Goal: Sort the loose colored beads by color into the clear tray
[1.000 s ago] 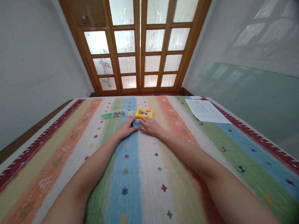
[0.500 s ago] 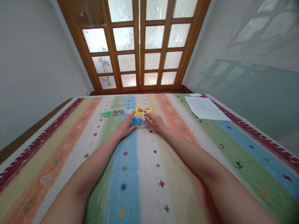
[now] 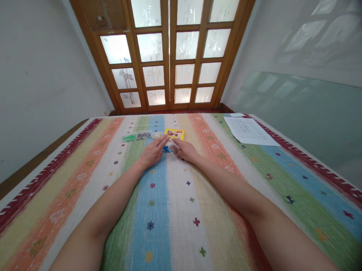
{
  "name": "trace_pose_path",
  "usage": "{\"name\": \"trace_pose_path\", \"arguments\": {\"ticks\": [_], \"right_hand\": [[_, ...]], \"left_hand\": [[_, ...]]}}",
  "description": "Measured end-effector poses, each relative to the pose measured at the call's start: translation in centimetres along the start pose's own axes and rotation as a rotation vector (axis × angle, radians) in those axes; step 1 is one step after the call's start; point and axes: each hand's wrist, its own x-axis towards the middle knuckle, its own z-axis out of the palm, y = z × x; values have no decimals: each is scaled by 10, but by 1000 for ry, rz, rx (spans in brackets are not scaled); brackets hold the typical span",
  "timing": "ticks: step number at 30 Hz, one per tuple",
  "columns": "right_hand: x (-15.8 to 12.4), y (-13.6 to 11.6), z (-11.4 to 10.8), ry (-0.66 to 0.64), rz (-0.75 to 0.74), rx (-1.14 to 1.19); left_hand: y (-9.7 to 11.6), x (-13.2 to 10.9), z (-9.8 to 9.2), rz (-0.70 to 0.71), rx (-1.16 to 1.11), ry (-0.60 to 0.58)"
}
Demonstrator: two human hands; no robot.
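My right hand (image 3: 185,150) grips a clear plastic box (image 3: 175,143), which is tilted on its side. Small blue pieces (image 3: 167,149) lie in a little heap on the cloth between my hands. My left hand (image 3: 152,153) is beside the heap on the left, its fingers stretched toward the box and partly over the blue pieces. Just beyond my fingertips lies a yellow picture card (image 3: 178,133). Left of the card is a row of clear boxes, one with green pieces (image 3: 129,138), one with dark grey pieces (image 3: 144,135) and one with pale pieces (image 3: 157,135).
A striped, patterned cloth (image 3: 179,231) covers the table. Printed white paper sheets (image 3: 249,130) lie at the far right. Behind the table's far edge stand wooden doors with glass panes (image 3: 169,68), and a glass board (image 3: 306,118) leans at the right wall.
The clear box has tipped from flat to its side in my right hand. Its blue pieces are now heaped on the cloth. My left hand has let go of the box and its fingers have straightened.
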Motion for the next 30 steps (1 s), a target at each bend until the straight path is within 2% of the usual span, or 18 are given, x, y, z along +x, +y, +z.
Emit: {"name": "trace_pose_path", "arguments": {"ticks": [4,8,15,19,22,26,30], "right_hand": [[-1,1,2,-13,-13,7],[-2,6,-2,-49,-30,38],[-1,13,5,-46,-36,78],[-1,10,5,4,-86,118],[-1,4,1,56,-157,165],[-1,-7,-5,93,-230,207],[0,-13,-9,76,-290,237]], "left_hand": [[6,0,5,-12,-80,19],[4,0,8,-23,-98,28],[-2,-1,8,87,-17,129],[0,-1,8,107,-31,166],[2,-2,10,39,-103,199],[2,-2,12,-149,-340,212],[9,0,12,-336,-577,241]]}}
